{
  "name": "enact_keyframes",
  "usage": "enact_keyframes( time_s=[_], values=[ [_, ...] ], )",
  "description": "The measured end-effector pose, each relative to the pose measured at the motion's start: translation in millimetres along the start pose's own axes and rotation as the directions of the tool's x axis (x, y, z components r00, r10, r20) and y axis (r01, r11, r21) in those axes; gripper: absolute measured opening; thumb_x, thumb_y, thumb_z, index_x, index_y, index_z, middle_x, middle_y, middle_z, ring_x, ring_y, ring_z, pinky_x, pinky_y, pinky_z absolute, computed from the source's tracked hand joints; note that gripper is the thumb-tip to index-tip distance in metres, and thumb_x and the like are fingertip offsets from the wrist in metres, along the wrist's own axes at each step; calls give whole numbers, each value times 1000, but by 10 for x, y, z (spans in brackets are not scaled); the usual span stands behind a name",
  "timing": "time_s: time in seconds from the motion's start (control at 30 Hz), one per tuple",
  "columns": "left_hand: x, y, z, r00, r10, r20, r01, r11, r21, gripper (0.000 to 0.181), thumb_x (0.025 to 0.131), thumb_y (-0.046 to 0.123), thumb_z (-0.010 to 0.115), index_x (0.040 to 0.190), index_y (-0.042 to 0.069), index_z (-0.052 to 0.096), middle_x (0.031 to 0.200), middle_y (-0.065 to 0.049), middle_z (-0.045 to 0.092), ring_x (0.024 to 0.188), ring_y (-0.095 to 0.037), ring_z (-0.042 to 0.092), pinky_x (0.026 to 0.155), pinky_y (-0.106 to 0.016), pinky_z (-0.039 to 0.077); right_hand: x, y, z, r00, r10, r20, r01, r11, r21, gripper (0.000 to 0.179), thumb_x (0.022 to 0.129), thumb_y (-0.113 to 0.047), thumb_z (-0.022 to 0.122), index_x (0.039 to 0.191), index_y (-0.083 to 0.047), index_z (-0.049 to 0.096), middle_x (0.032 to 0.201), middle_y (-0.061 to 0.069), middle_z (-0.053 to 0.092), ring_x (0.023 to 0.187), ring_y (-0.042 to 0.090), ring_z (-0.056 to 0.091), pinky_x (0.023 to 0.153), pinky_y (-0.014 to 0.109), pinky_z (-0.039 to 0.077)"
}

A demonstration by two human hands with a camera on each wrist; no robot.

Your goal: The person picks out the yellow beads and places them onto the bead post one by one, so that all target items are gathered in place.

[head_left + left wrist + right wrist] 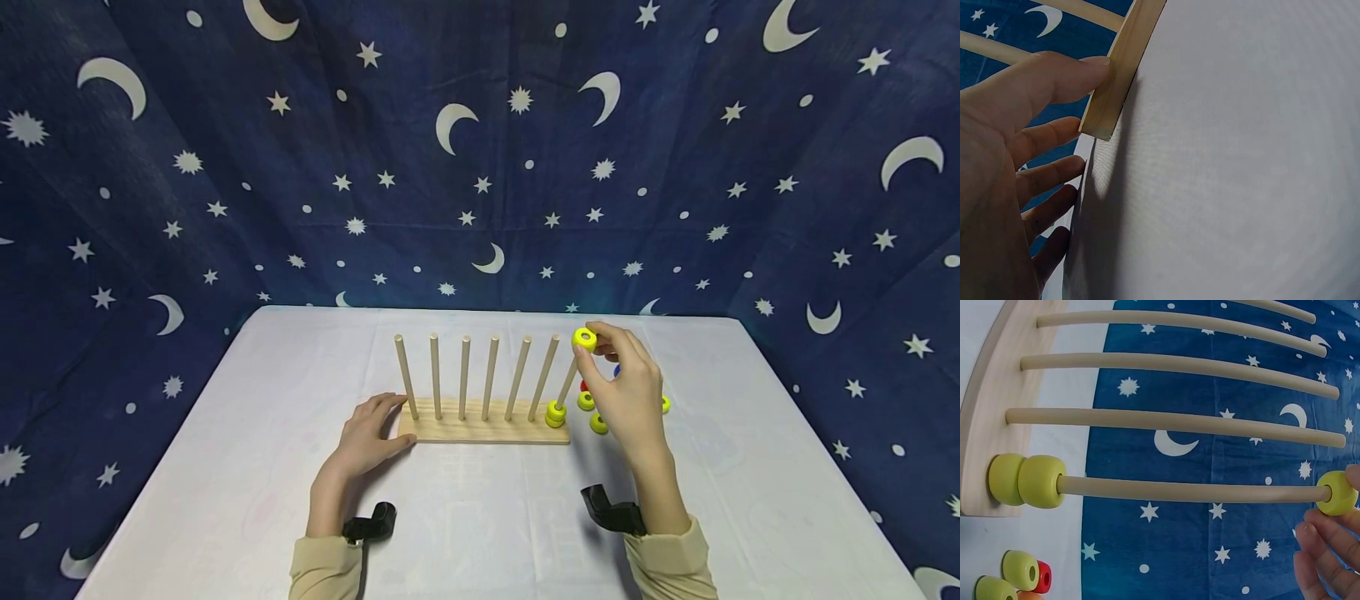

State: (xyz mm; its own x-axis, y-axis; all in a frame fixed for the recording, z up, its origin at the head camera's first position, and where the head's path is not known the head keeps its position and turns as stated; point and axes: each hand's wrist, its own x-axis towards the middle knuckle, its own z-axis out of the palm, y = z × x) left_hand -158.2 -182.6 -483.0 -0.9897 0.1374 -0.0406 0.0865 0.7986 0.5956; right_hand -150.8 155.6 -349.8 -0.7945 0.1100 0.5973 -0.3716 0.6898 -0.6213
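Observation:
A wooden peg rack (480, 431) stands on the table, with a row of several upright pegs on its flat base. At its left end, my left hand (369, 437) holds the base between thumb and fingers; the left wrist view shows the thumb (1079, 78) on the edge. My right hand (626, 387) pinches a yellow bead (584, 339) at the top of the rightmost peg (1191, 489). In the right wrist view, the peg's tip disappears into that bead. Two yellow beads (1042, 481) sit stacked at the foot of the same peg.
Loose beads lie right of the rack, partly behind my right hand: yellow ones (598, 423), a red one (1043, 577), an orange one and a blue one (617, 370). White cloth (480, 525) covers the table. A dark blue moon-and-star curtain (420, 200) hangs behind.

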Motion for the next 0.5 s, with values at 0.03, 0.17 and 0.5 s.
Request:
enact_keyframes(
  time_s=[0.03,0.17,0.5],
  values=[
    [-1,-1,1,1000,0,0,0,1000,-1,67,82,36,72,140,14,47,148,-17,41,137,-41,34,107,-64,28,-2,1,1,1000,0,0,0,1000,1,34,84,-13,73,116,-5,64,99,12,68,89,23,61,81,39,50],
    [-2,-3,4,1000,4,1,-4,1000,-4,67,82,35,72,140,14,46,148,-17,41,138,-41,33,108,-64,28,-10,5,1,1000,2,2,-2,1000,4,34,84,-13,73,116,-5,65,99,12,68,89,24,62,81,39,50],
    [-2,-8,-3,1000,15,-4,-15,1000,-4,66,82,35,71,140,13,47,148,-17,41,137,-42,34,107,-64,28,-4,18,-20,1000,-9,3,9,1000,-7,32,85,-12,71,116,-6,65,98,12,68,91,25,63,82,39,50]
  ],
)
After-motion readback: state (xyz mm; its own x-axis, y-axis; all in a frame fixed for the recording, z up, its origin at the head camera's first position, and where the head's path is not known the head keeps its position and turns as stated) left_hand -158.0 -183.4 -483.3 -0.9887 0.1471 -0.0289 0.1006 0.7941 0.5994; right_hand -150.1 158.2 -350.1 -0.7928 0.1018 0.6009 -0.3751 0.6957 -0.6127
